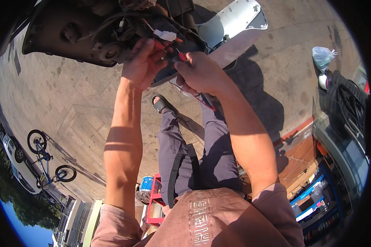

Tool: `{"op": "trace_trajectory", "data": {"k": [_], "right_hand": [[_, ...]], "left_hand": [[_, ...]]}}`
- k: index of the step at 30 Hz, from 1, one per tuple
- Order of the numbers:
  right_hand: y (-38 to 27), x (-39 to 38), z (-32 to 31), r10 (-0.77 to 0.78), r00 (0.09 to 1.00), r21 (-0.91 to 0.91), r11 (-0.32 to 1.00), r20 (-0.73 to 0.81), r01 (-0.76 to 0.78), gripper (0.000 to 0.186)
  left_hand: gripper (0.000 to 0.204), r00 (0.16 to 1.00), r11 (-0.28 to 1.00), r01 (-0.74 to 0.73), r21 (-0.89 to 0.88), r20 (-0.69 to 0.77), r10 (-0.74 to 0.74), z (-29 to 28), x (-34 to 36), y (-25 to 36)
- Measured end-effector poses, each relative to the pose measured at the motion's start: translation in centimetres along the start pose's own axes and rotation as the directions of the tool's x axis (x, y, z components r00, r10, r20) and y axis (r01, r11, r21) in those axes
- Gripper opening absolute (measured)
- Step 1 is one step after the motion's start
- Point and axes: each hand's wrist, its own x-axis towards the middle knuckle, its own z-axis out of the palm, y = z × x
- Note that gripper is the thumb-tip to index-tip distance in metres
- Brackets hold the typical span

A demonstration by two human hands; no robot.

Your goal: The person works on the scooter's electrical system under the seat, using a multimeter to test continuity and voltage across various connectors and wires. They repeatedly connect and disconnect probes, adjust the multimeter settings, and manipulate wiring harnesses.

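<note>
Firstly, nearest is the brown shirt (224,218) of the person, with the dark trousers (218,140) beyond it and a red frame (154,201) beside them. Both forearms reach forward, so the two hands meet at one small place. The right hand (200,74) is closed around a red probe (182,56); it is pinched near its front, probably because this gives finer control of the thin tip. A thin red and dark cable (209,103) hangs loosely below this hand, which seems to leave the wrist free. The left hand (144,61) has its fingers half bent, and something red shows among them; whether they grip it firmly, I am not able to say. The white connector (166,36) is just above these fingertips, in front of the dark vehicle body (49,43), perhaps at this height because its wires allow little reach. Farther, a white panel (226,20) rests on the pavement, and to the left, a bicycle (45,158) stands before a white car (16,158).
</note>
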Motion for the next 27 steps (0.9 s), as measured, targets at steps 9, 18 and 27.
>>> {"op": "trace_trajectory", "data": {"k": [9, 18, 27], "right_hand": [[1.0, -0.5, 1.4, 0.021, 0.997, 0.214, 0.977, -0.080, -0.003, 0.030], [2.5, 0.4, 2.6, 0.035, 0.979, 0.185, 0.983, -0.201, 0.003, 0.033], [3.2, 0.3, 1.7, -0.132, 0.866, 0.299, 0.905, -0.482, 0.304, 0.036]], "left_hand": [[0.026, 0.995, 0.989, 0.098, 0.113, -0.032, -0.095, 2.0, -1.6, 1.0], [0.023, 0.999, 1.000, -0.009, -0.013, 0.052, 0.009, 1.9, -1.1, -0.2], [0.026, 1.000, 0.999, 0.013, 0.029, 0.020, -0.013, 0.7, -0.8, 0.2]]}}
